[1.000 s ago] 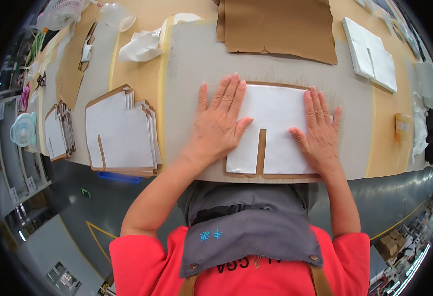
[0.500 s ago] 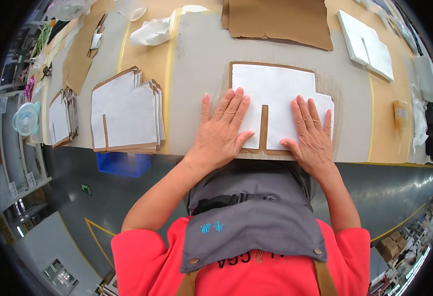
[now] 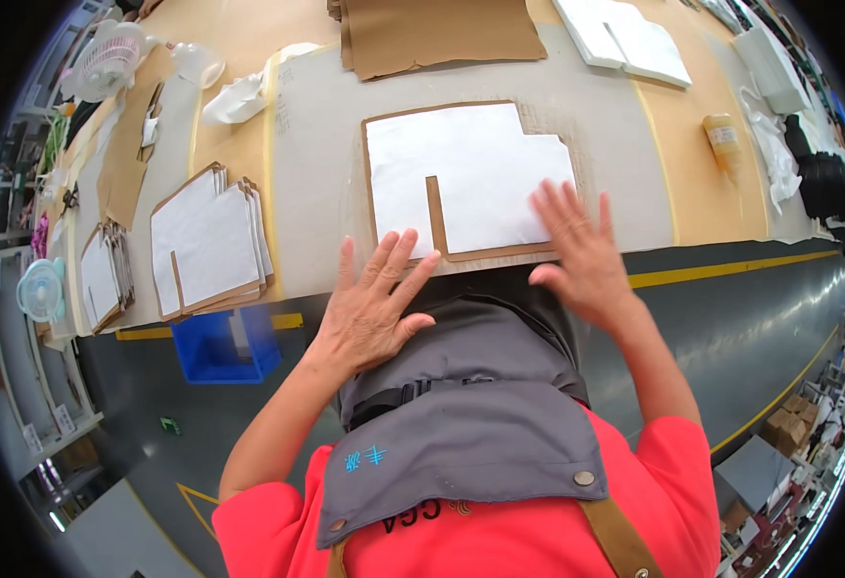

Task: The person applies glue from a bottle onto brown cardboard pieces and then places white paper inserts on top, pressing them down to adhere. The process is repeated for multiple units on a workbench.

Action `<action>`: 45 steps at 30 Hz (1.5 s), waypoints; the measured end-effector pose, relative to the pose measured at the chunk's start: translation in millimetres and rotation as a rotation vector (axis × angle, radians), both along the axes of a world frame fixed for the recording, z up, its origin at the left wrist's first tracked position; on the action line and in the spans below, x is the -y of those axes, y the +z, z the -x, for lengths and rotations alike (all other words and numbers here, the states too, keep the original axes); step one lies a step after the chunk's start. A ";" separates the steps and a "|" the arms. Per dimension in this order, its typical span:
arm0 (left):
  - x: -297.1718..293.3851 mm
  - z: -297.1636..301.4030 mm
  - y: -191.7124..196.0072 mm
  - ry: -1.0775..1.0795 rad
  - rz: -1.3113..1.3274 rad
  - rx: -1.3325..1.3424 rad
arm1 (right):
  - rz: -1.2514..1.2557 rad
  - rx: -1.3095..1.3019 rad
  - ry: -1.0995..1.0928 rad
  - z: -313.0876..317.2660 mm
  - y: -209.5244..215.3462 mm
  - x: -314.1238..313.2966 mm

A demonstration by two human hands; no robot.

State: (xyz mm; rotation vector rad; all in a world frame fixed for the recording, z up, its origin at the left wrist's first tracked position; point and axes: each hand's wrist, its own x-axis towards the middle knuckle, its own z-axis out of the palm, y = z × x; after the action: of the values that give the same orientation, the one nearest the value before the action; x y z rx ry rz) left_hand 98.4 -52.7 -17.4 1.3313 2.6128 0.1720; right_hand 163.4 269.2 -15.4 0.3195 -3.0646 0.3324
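Note:
A white sheet (image 3: 485,159) with a stepped upper right corner lies flat over a brown board (image 3: 437,214) of nearly the same outline. The board shows as a thin border and through a narrow slot at the near edge. My left hand (image 3: 369,308) is open at the table's front edge, fingers spread, its fingertips by the sheet's near left corner. My right hand (image 3: 581,250), slightly blurred, has its fingers stretched out over the right edge of the sheet; whether they touch it I cannot tell. Neither hand holds anything.
Stacked white-and-brown pieces (image 3: 209,236) sit at the left, a smaller stack (image 3: 103,275) beyond. Brown sheets (image 3: 442,39) and thick white pieces (image 3: 630,43) lie at the back. A bottle of yellowish stuff (image 3: 721,140) lies right. A blue bin (image 3: 220,349) stands below the table edge.
My left hand has drawn back off the white sheet toward my body. My right hand has moved to the sheet's right edge. The whole view has shifted and turned a little.

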 end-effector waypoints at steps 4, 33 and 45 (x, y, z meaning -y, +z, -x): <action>3.3 5.1 5.1 0.066 0.041 -0.037 | -0.138 0.088 0.081 -20.0 -14.7 -18.8; -32.7 119.9 -18.7 0.492 -0.197 -0.150 | 0.162 -0.219 -0.094 141.6 17.9 22.8; -11.5 117.1 -32.5 0.707 -0.474 -0.077 | 0.224 -0.179 0.194 206.3 -11.0 97.3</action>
State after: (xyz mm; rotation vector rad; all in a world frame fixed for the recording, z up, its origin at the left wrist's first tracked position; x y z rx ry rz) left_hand -18.6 -41.2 -49.9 0.4350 3.1132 0.8991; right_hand -42.9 171.9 -26.5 0.6005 -2.7922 0.6133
